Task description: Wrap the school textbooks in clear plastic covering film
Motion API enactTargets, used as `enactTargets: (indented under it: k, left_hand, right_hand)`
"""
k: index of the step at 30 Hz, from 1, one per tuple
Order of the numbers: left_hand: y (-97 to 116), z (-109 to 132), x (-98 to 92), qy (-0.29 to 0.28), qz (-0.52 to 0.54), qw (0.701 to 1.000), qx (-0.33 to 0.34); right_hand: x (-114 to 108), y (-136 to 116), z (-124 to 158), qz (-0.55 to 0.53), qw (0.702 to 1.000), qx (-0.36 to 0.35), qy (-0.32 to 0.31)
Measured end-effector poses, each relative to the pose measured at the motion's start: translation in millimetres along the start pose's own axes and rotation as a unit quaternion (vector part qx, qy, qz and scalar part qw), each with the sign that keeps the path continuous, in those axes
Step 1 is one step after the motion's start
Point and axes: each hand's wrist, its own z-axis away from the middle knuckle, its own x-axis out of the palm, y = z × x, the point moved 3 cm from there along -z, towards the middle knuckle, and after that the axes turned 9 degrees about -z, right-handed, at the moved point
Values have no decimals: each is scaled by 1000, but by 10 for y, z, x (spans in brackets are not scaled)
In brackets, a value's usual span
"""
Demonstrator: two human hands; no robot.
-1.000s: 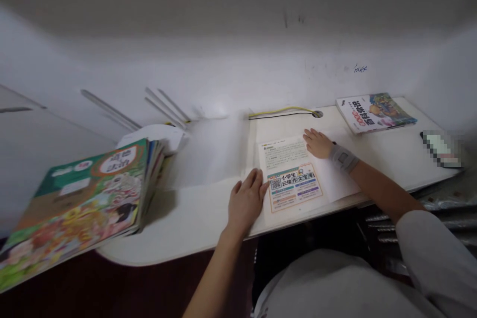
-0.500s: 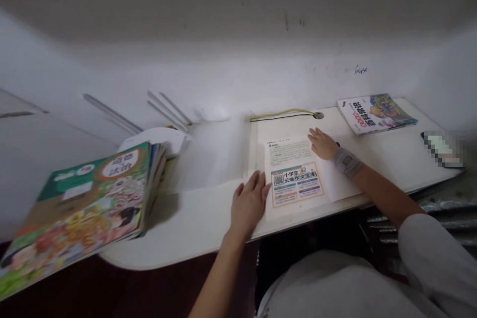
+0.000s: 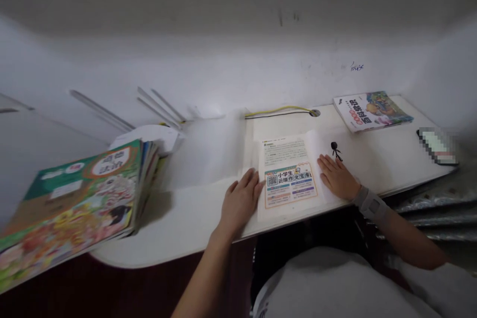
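With the white printed page with a colourful boxed panel point(image 3: 290, 179) as the clock's centre and twelve towards the wall, the bare left hand point(image 3: 240, 201) lay palm down at nine o'clock, its thumb beside the page's left edge. Its fingers were slightly bent and closed on nothing visible; it seemed placed there to steady that side. The bare right hand point(image 3: 339, 179), with a grey fabric wristband point(image 3: 368, 203), rested at three o'clock, fingers extended flat and gripping nothing, over the pale blank sheet point(image 3: 320, 151) beside the print, probably to keep it level.

The page itself lay flat near the front edge of the white smooth-topped desk point(image 3: 186, 228), print facing the person, presumably for easy reach. At nine o'clock, well apart, the stack of colourful paper textbooks with a green-and-brown top cover point(image 3: 85, 198) overhung the desk's edge. A paperback with a white-and-blue illustrated cover point(image 3: 372, 112) sat at two o'clock by the wall, perhaps to leave room for the hands.
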Motion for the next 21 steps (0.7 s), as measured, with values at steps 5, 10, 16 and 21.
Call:
enactTargets:
  k: [5, 10, 16, 21]
  left_hand:
    - [70, -121, 3, 0, 62, 996, -61]
    - [194, -209, 72, -1, 152, 973, -175]
    - [433, -211, -401, 29, 372, 924, -90]
    - [1032, -295, -771, -45, 534, 839, 99]
  right_hand:
    - [37, 39, -31, -15, 1000, 4, -6]
    - [59, 33, -5, -18, 1000, 1, 18]
    - [91, 64, -9, -72, 997, 11, 19]
    - [-115, 240, 9, -365, 927, 67, 54]
